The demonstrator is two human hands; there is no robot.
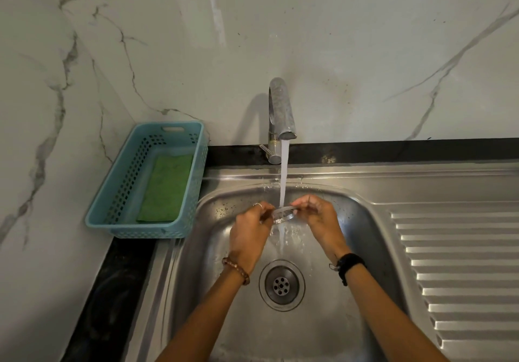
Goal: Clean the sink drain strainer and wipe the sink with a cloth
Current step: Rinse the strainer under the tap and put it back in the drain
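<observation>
Strainer (283, 213), held under the running tap (281, 114) above the sink (362, 238), pinched at opposite rims by left hand (248, 234) and right hand (318, 218) fingers; risk: wet metal slipping, dropping toward the drain (281, 285).

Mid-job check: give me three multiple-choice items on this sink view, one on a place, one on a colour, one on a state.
1. Where is the strainer?
A. seated in the drain
B. held under the tap's stream
C. in the basket

2. What colour is the basket?
A. red
B. white
C. light blue

3. The tap is
A. running
B. off
C. hidden

Answers:
1 B: left hand and right hand pinch the strainer under the water stream, above the drain.
2 C: the basket holding the green sponge is light blue.
3 A: water falls from the tap.
</observation>
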